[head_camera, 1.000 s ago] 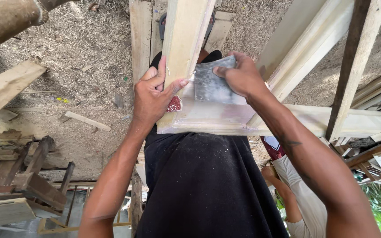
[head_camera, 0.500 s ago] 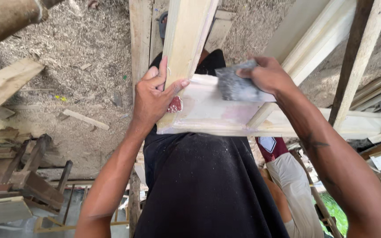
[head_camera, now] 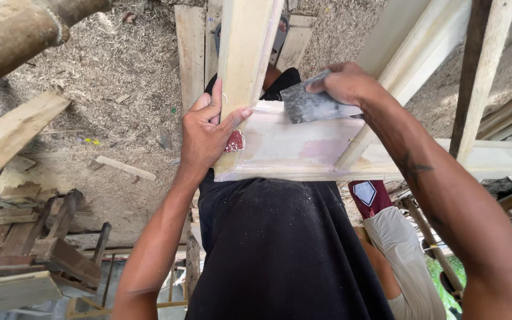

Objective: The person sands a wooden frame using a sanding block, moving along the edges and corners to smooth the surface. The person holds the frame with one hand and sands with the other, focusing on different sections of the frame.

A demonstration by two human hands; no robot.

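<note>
I have my left hand (head_camera: 205, 133) wrapped around the pale wooden frame (head_camera: 291, 145) at its corner, fingers over the upright rail and thumb laid across its face. Tucked under that thumb is a small reddish scrap (head_camera: 234, 141); most of it is hidden by the hand, so I cannot tell what it is, only that it is pressed against the wood.

My right hand (head_camera: 342, 83) is closed on a grey metal scraper blade (head_camera: 312, 105), fingers bent over its top edge. The blade lies flat on the frame's cross rail, just to the right of my left thumb, with its far corner covered by my fingers. I cannot make out a handle.

The frame runs out of view at the top and on the right, so its full shape is cut off. Below my hands my black shirt (head_camera: 280, 249) blocks the frame's near edge. Past my right forearm another person's arm and light trousers (head_camera: 401, 249) show, partly hidden. To the left of my left hand lie sawdust-strewn ground (head_camera: 108, 77) and loose planks (head_camera: 7, 136).
</note>
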